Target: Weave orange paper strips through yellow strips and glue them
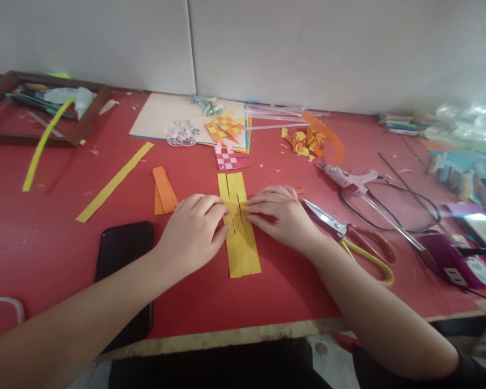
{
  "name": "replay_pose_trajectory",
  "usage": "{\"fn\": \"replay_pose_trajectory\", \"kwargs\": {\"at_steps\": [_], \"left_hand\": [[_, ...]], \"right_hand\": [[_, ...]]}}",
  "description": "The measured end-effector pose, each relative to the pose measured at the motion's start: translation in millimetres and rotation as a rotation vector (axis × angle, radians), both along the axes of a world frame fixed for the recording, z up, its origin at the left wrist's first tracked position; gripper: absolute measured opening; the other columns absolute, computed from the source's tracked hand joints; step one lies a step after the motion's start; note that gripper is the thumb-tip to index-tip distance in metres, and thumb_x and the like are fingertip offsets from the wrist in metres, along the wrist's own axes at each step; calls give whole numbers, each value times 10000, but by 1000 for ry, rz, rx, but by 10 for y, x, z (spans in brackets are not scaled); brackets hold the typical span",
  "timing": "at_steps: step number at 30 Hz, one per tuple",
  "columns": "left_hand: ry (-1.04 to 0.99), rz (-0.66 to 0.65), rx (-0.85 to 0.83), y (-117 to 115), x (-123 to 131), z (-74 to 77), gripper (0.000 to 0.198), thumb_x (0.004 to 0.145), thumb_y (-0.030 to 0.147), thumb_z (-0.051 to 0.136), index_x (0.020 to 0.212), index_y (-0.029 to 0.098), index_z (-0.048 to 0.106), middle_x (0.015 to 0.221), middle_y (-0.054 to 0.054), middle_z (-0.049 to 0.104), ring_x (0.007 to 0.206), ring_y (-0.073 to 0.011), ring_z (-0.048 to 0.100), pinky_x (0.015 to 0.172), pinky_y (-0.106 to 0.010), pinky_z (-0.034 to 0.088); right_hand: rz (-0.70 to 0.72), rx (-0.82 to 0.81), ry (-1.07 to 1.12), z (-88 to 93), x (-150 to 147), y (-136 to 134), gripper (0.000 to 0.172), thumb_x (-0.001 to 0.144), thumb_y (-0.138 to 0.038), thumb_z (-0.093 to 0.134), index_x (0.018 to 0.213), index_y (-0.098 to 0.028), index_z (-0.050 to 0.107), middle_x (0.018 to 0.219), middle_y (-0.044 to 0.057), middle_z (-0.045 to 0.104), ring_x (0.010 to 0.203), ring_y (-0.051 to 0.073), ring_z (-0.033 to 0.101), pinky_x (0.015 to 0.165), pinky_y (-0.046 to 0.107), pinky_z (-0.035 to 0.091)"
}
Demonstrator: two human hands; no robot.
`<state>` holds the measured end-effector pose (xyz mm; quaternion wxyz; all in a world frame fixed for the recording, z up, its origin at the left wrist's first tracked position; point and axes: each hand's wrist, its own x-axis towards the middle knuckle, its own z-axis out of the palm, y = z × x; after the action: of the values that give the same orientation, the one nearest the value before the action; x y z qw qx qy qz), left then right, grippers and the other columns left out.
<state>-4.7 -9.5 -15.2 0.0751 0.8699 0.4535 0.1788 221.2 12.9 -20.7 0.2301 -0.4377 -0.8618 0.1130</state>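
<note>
Several yellow paper strips lie side by side, running away from me on the red table. My left hand rests on their left edge with curled fingers pinching the strips. My right hand presses on their right edge, fingertips together on the paper. Both hands meet near the strips' middle. A small stack of orange strips lies just left of my left hand.
A black phone lies at the near left. Scissors with red and yellow handles and a pink glue gun with its cable sit to the right. Woven paper pieces, a googly-eye tray and a loose yellow strip lie farther back.
</note>
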Motion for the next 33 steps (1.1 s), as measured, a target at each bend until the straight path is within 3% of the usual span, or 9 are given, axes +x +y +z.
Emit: {"fn": "replay_pose_trajectory", "kwargs": {"at_steps": [26,33], "left_hand": [[1,-6,0,-4,9,4,200,908,258,556,1051,135,620,1085,-96,640,1034,-278,563,914,-455,472],[-63,74,72,41,12,75,272,927,230,520,1153,78,536,1063,-136,601,1012,-287,560,879,-441,487]], "right_hand": [[-2,17,22,-6,-6,-21,128,889,-297,632,913,-281,758,1014,-8,745,1008,224,594,927,431,406],[-78,102,153,33,6,-27,126,891,-272,611,904,-244,732,915,13,745,944,213,634,899,408,444]]}}
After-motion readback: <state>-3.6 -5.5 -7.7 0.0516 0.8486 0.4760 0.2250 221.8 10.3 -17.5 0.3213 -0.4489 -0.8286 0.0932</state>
